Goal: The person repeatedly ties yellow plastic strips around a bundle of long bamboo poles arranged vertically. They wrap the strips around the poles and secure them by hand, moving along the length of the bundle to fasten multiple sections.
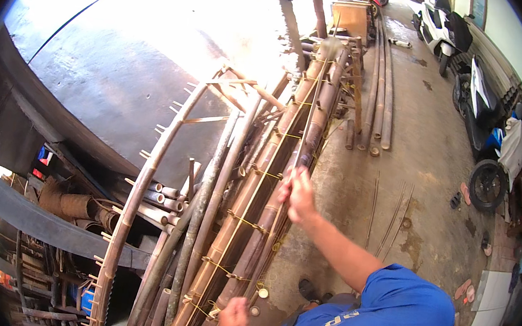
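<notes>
My right hand is closed round a long thin bamboo strip, which runs away from me along the bamboo poles. Low in the view, my left hand is curled closed beside the near end of the poles. Whatever it may hold is hidden by its fingers. Under and beside both hands lie two long, thick brown bamboo poles, side by side and sloping away. Yellow cord is tied across them at several places. Loose yellow cord hangs at their right side.
A bamboo ladder-like pole with pegs curves up on the left, with more bamboo poles beside it. Long poles and thin sticks lie on the concrete floor. Motorbikes and sandals are along the right.
</notes>
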### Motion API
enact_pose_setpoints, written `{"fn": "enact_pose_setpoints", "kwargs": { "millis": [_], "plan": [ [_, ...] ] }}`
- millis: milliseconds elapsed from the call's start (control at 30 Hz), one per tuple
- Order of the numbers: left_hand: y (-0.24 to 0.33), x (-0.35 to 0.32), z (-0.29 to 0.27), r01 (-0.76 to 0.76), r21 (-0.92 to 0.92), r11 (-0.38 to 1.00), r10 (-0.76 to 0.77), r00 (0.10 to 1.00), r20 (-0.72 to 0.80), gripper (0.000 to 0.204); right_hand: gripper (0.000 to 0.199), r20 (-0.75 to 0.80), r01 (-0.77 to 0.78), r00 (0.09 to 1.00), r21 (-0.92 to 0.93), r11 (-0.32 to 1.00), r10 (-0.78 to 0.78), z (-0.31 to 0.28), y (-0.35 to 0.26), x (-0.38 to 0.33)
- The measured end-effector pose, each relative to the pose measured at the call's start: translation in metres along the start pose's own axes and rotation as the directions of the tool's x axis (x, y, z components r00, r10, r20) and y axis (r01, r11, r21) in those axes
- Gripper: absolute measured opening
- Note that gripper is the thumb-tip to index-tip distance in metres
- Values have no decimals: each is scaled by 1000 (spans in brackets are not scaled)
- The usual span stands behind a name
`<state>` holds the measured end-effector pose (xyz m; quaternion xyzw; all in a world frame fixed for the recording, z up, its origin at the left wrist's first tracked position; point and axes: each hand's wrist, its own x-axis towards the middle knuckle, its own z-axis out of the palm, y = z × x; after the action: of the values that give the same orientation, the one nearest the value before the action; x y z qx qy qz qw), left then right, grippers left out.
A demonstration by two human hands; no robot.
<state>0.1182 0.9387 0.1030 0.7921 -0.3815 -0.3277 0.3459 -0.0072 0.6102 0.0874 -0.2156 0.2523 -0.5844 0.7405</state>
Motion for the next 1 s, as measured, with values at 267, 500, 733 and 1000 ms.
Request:
{"fn": "enact_pose_setpoints", "kwargs": {
  "millis": [267,500,733,1000],
  "plan": [
    [-110,49,-110,269,449,852,-192,959,-209,40,38,162,-496,693,-600,627,703,-41,92,4],
    [-18,134,-55,323,704,633,-129,940,-315,30,36,100,-365,728,-781,507,679,-150,-14,81],
    [172,331,123,-100,572,814,217,966,-139,35,31,-36,-407,785,-783,471,619,-270,-127,172],
    [396,528,337,-494,325,806,478,868,135,38,29,14,-262,881,-818,512,473,-323,-276,313]
  ]
}}
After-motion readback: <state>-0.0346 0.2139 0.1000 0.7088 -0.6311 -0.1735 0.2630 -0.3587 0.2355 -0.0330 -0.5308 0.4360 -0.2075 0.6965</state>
